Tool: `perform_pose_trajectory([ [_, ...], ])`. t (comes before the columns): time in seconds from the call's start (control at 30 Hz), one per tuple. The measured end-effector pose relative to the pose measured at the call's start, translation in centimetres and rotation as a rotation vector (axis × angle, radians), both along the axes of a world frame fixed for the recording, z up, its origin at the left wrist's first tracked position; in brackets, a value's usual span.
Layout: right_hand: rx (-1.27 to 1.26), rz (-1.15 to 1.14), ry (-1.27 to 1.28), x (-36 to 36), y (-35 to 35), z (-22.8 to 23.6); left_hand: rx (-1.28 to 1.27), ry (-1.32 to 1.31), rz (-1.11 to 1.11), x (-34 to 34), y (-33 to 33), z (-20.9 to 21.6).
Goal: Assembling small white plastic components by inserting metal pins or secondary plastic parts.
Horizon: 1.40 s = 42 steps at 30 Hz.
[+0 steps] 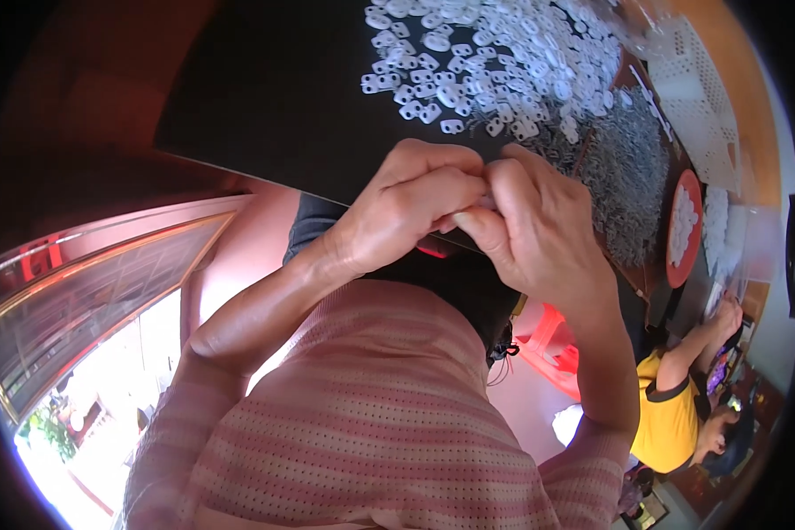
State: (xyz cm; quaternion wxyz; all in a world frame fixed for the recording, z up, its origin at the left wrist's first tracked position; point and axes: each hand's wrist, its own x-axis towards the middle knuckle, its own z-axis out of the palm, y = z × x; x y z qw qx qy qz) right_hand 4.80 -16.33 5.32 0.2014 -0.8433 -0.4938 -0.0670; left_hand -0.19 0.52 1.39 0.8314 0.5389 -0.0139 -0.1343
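Many white pieces [512, 75] lie beyond my left hand [413, 196] and right hand [546, 221]. Fingers press together; pinching what, I can't tell.

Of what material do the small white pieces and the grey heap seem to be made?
Small white pieces: probably moulded plastic, smooth with slight sheen; rounded edges and repeated, holed shapes suggest it.
Grey heap: perhaps metal, dull silvery; thin, wiry-looking bits hint so, but they are too small to be certain.
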Motion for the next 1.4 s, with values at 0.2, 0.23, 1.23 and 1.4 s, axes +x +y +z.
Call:
perform_pose_trajectory([
  [0.2, -0.008, -0.018, -0.001, 0.0, 0.0, -0.2, 0.167, -0.259, 0.086, -0.3, -0.2, -0.4],
  [0.23, -0.012, -0.02, 0.001, -0.1, 0.1, -0.2, 0.154, -0.205, 0.075, -0.3, -0.2, -0.2],
  [1.23, 0.166, 0.119, 0.108, -0.3, -1.0, -1.9, 0.268, -0.264, 0.064, -0.5, -0.6, -0.4],
  [1.4, 0.151, 0.119, 0.103, -0.3, -0.9, -1.7, 0.307, -0.355, 0.067, -0.5, -0.4, -0.8],
])
